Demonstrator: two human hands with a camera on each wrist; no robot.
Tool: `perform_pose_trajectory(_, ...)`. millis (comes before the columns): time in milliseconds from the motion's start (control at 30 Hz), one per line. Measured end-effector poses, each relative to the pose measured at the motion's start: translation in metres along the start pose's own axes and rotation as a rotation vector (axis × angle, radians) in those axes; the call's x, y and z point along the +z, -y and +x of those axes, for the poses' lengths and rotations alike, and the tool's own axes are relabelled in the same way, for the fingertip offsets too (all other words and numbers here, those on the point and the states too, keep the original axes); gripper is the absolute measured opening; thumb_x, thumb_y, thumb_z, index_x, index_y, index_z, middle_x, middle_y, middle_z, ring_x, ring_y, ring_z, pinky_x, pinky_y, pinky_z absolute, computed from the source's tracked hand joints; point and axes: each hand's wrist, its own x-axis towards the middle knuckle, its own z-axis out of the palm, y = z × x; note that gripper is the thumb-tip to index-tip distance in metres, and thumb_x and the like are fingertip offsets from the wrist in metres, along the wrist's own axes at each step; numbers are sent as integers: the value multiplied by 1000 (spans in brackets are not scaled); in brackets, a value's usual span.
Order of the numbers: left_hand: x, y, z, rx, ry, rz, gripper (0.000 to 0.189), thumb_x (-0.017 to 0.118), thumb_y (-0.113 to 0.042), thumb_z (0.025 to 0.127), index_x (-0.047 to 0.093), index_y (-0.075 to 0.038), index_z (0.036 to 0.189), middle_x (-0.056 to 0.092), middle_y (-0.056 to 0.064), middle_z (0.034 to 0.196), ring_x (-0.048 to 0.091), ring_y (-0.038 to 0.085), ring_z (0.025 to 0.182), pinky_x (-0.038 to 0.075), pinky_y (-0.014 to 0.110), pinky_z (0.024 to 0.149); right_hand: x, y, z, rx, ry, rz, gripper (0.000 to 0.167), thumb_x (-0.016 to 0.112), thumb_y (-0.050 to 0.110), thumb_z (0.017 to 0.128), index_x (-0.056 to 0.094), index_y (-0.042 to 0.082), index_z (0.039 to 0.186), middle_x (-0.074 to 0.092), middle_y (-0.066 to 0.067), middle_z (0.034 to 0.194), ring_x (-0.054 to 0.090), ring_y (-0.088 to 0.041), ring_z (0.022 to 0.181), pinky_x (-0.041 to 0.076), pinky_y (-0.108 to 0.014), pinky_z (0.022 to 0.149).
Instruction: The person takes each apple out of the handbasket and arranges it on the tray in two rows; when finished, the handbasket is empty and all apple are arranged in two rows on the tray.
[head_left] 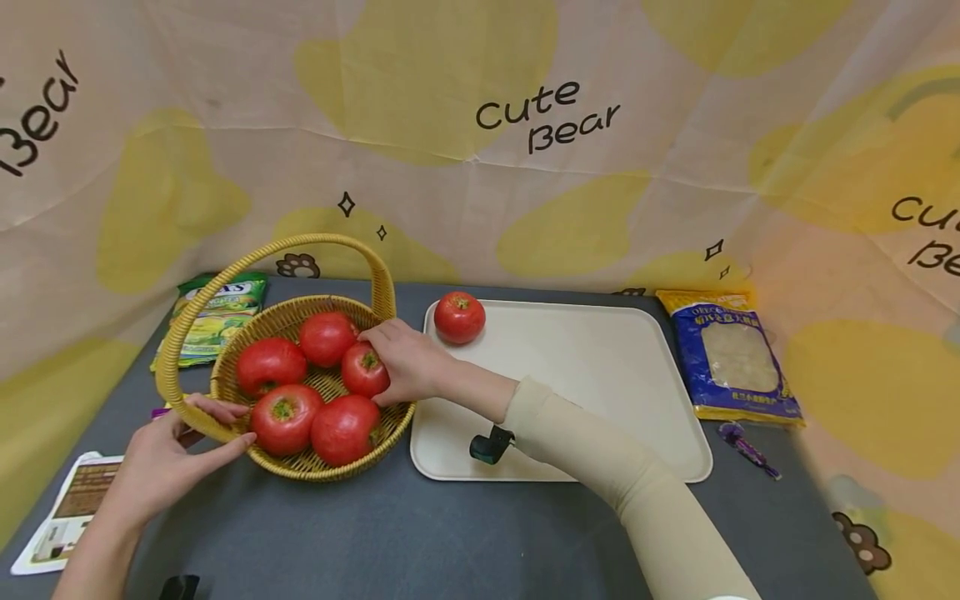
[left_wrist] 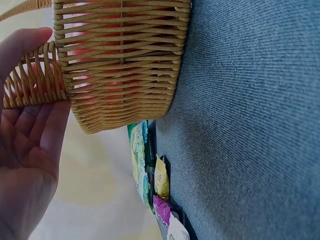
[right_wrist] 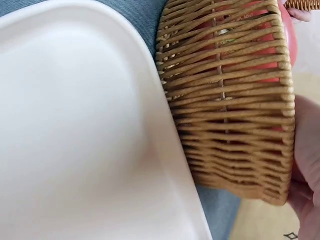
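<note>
A yellow-brown wicker basket (head_left: pixel 330 473) with a tall arched handle holds several red apples (head_left: pixel 285 419). My left hand (head_left: pixel 167 460) grips the foot of the handle at the basket's left rim, thumb on one side and fingers on the other, also seen in the left wrist view. My right hand (head_left: pixel 411 364) reaches over the right rim and holds the rightmost apple (head_left: pixel 363 371), which is still inside the basket. In the right wrist view the basket's wall hides most of that grasp. One more apple (head_left: pixel 459 317) sits on the white tray (head_left: pixel 570 392), at its far left corner.
The tray stands right beside the basket. A green snack bag (head_left: pixel 217 325) lies behind the basket at left, and a white-and-brown package (head_left: pixel 78 508) at front left. Right of the tray are a blue-and-yellow bag (head_left: pixel 738 358) and a small purple item (head_left: pixel 748 450). A printed cloth hangs behind.
</note>
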Motion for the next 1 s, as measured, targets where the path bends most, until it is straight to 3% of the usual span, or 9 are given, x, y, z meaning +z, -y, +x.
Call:
perform_pose_trajectory(167,2,0,-1,10,-10,-8,29,84,-19,78,63,-10,96,70,-10,99,50,-15,95,39,1,76,3,-5,-13,53,-154,175,83,81,49,70,46,12,136,53,0,127,42,-14,119,45,-23,91)
perform_pose_trajectory(433,2,2,-1,6,-19,-23,30,84,-17,78,63,-10,98,69,-14,99,50,-15,95,38,1,75,10,-6,-48,236,-462,774,77,84,31,72,43,15,136,51,1,128,51,-11,113,51,-27,89)
perform_pose_trajectory(567,3,2,-1,5,-28,-27,30,84,-16,77,63,-9,97,69,-17,98,51,-15,95,39,0,75,10,-16,-65,334,-579,975,76,82,19,75,40,14,138,46,-4,136,53,-21,117,53,-37,90)
perform_pose_trajectory(633,4,2,-1,6,-35,-32,30,85,-15,77,63,-9,96,68,-19,97,51,-16,95,38,0,75,9,-25,-73,385,-637,977,76,81,18,75,40,13,139,45,-7,137,51,-25,119,53,-41,90)
perform_pose_trajectory(767,5,2,-1,6,-47,-48,29,85,-13,76,63,-8,95,68,-22,96,51,-16,95,39,0,75,10,-49,-89,520,-726,868,78,82,25,74,40,13,138,45,-6,136,46,-23,121,52,-43,91)
perform_pose_trajectory(1000,7,2,-1,-2,-49,-56,29,84,-14,77,62,-8,95,67,-23,95,51,-17,95,39,1,74,21,-100,-116,771,-769,761,79,83,28,74,36,16,137,40,-4,135,43,-20,122,49,-41,94)
